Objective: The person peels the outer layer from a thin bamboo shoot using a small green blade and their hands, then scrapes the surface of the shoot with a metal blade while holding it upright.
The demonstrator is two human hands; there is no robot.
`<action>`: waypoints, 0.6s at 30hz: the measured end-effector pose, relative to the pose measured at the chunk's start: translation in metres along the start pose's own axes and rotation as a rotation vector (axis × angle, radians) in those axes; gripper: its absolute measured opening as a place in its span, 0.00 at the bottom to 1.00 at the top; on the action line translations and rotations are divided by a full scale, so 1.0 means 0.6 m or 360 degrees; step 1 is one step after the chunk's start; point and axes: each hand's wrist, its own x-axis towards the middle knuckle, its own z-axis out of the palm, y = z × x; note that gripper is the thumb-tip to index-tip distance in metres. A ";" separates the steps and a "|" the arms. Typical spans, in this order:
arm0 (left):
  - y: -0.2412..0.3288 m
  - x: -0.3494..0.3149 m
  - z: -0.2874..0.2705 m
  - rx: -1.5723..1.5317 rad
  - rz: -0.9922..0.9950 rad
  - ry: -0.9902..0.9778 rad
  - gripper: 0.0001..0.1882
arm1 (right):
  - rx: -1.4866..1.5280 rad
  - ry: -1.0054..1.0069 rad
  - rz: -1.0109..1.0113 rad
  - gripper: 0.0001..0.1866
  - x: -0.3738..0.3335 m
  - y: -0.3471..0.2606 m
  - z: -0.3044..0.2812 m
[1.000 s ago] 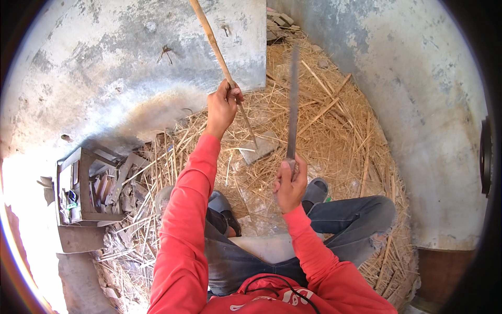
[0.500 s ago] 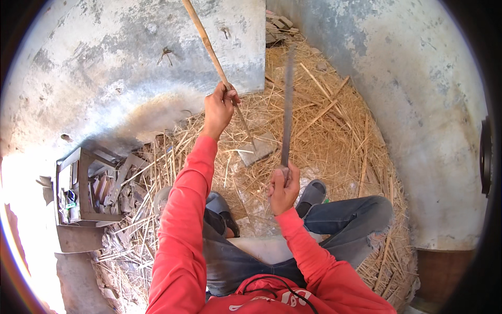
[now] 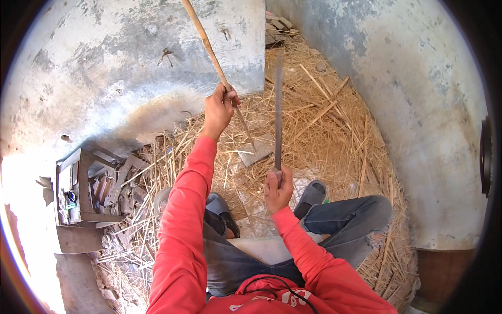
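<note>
My left hand [image 3: 218, 110] is closed around a long bamboo stick [image 3: 205, 43], which slants up to the left. The stick's lower end meets a flat grey block [image 3: 257, 152] lying among the straw. In my right hand [image 3: 278, 189] is the handle of a long, narrow machete [image 3: 278, 115]. Its blade points up and away from me, apart from the stick and to its right; the tip is blurred by motion.
Bamboo strips and shavings [image 3: 334, 152] cover the floor around my feet. To the left stands a wooden frame [image 3: 81, 183] with scrap wood beside it. Worn plastered walls [image 3: 418, 104] rise on both sides, and stacked bricks [image 3: 277, 26] sit at the far corner.
My right hand and the machete have moved a little left, toward the stick, and slightly down. My left hand and the bamboo stick are almost unmoved.
</note>
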 end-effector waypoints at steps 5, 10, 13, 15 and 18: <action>0.021 0.011 0.032 -0.0059 -0.0008 -0.0018 0.04 | -0.0582 -0.0108 0.0298 0.20 -0.093 0.220 -0.074; 0.006 -0.001 0.006 0.0074 0.0041 -0.0004 0.04 | -0.0255 -0.0076 0.0829 0.18 -0.087 0.154 -0.048; 0.010 -0.002 0.012 0.0032 0.0037 -0.0020 0.04 | 0.0068 -0.0052 0.0571 0.16 -0.036 0.090 -0.027; 0.013 -0.001 0.010 0.0023 0.0023 -0.0012 0.04 | 0.0123 -0.0070 0.0315 0.15 -0.021 0.065 -0.014; 0.020 0.002 0.016 0.0075 0.0062 -0.0027 0.04 | -0.0067 -0.0092 0.0412 0.15 -0.055 0.149 -0.037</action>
